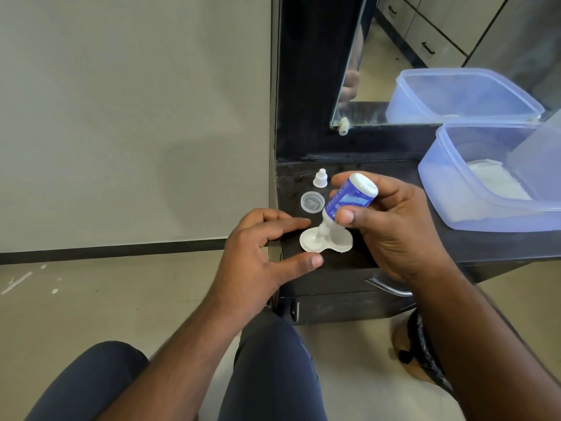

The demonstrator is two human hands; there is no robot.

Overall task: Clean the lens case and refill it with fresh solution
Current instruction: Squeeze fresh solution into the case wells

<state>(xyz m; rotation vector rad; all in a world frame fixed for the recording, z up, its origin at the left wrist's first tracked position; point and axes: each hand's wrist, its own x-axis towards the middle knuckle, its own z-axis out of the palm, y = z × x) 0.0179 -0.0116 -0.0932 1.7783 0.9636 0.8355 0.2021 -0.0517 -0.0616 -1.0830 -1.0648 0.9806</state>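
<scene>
Two round wells joined in one white lens case (326, 242), flat on the near left corner of the dark tabletop (425, 238). Blue-and-white solution bottle (349, 200) tipped upside down over it, nozzle pointing into the left well, base raised toward the far right. Right hand (391, 226) curled round the bottle, thumb pressed on the near side of the label, fingers wrapped behind. Left hand (261, 247) just left of the case, fingers loosely spread, index fingertip and thumb tip bracketing the left well; contact with the case not clear enough to tell. Clear round well cap (312, 202) lying on the tabletop just beyond the case, and the small white bottle cap (320, 178) standing upright a little farther back. Second well cap not made out. Translucent blue plastic container (449, 189) at the right of the tabletop, open, with white material inside. Mirror (379, 86) leaning at the far edge, showing the container's reflection and some cabinet drawers. Dark trousered knees in the near foreground, pale floor and a plain wall at the left.
</scene>
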